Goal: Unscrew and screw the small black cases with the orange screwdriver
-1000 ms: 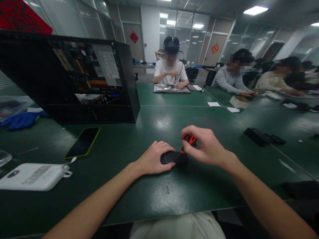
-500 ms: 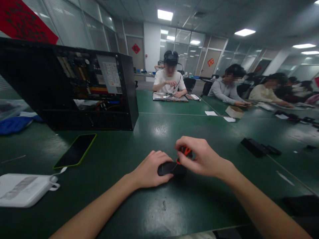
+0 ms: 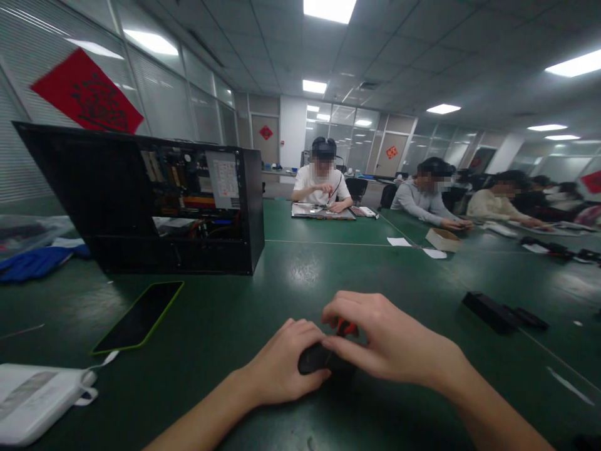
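My left hand (image 3: 284, 363) is wrapped round the left end of a black computer mouse (image 3: 312, 359), thumb on the near side and fingers on the far side, steadying it low over the green table. In my right hand (image 3: 380, 335) is a small screwdriver with an orange and black handle (image 3: 346, 326), gripped between thumb and fingers above the mouse's right part. My right fingers and thumb cover most of the handle. Where the screwdriver's tip meets the mouse is hidden, and I cannot tell which face of the mouse is up.
An opened black computer case (image 3: 258, 213) stands at the left. Before it lie a green-edged phone (image 3: 141, 318) and a white power bank (image 3: 40, 401) with a short cable. Black blocks (image 3: 491, 312) lie to the right. Across the table (image 3: 300, 269) a person (image 3: 323, 181) works on a flat panel.
My view has tilted up, so everything sits lower in the picture. My right hand has turned over the screwdriver and hides more of its handle. The left hand keeps its hold on the mouse.
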Demonstrator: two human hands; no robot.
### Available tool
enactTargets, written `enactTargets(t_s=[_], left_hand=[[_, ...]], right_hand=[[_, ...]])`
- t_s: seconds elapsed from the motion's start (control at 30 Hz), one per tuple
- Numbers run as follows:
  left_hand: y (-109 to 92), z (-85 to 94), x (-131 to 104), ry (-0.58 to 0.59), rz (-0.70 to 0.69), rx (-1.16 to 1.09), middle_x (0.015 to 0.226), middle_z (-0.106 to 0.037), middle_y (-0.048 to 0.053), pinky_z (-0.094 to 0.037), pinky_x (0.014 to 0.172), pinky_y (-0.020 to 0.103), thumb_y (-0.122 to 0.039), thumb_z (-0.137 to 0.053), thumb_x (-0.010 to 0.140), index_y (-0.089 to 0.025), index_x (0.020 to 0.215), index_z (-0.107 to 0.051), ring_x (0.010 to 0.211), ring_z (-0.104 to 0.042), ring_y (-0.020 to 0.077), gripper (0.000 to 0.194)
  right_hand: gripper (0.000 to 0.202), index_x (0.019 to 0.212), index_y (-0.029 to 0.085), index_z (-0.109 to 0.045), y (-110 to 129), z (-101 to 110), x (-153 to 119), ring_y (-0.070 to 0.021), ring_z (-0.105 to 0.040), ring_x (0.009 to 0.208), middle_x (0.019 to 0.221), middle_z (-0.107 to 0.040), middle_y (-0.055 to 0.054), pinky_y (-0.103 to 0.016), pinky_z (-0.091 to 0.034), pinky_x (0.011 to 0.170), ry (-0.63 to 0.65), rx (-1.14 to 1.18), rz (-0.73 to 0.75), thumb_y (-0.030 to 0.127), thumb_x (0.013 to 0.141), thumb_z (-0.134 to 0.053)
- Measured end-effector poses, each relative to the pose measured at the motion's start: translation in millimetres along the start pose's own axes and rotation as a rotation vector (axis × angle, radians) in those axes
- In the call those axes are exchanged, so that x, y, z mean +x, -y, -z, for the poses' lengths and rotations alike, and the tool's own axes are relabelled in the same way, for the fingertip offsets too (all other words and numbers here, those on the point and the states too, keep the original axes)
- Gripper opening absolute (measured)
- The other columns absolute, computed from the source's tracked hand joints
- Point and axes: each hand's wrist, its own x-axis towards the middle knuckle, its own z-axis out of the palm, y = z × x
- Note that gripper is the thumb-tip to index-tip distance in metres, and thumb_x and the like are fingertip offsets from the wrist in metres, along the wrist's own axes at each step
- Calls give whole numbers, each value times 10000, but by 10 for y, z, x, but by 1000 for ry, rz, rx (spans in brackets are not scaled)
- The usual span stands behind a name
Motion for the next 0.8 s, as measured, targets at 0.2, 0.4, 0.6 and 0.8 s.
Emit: enactTargets(t_s=[0.2, 0.4, 0.6, 0.8], left_hand=[[-30, -35, -8, -21, 30, -43, 1234, -708, 24, -430, 1001, 457, -297, -811, 783, -271, 1147, -671, 1139, -635, 292, 391], [-59, -44, -4, -28, 30, -52, 1176, -714, 23, -424, 960, 435, -291, -800, 799, -265, 1115, -676, 1085, -637, 274, 340], [-104, -35, 2, -35, 17, -63, 1151, -714, 27, -406, 958, 419, -269, -776, 811, -262, 1138, -684, 1066, -643, 257, 340], [-95, -95, -10, -70, 26, -72, 1147, -721, 33, -411, 948, 407, -256, -745, 836, -255, 1142, -685, 1061, -642, 253, 312]], right_hand=[[337, 1139, 201, -584, -34, -84, -9, -139, -590, 884, 1032, -634, -28, -263, -472, 794, -56, 61, 29, 42, 842, -588], [191, 1077, 201, -619, -64, -55, -58, -150, -611, 896, 1009, -649, -33, -281, -484, 816, -76, 58, 10, 141, 897, -641], [172, 938, 173, -664, -709, -188, -269, -116, -593, 714, 827, -670, -7, -246, -451, 690, -246, 37, -104, 343, 942, -690], [438, 613, 176, -597, -1477, -687, -546, -107, -498, 498, 531, -558, 16, -235, -377, 520, -669, 165, -372, 449, 956, -584]])
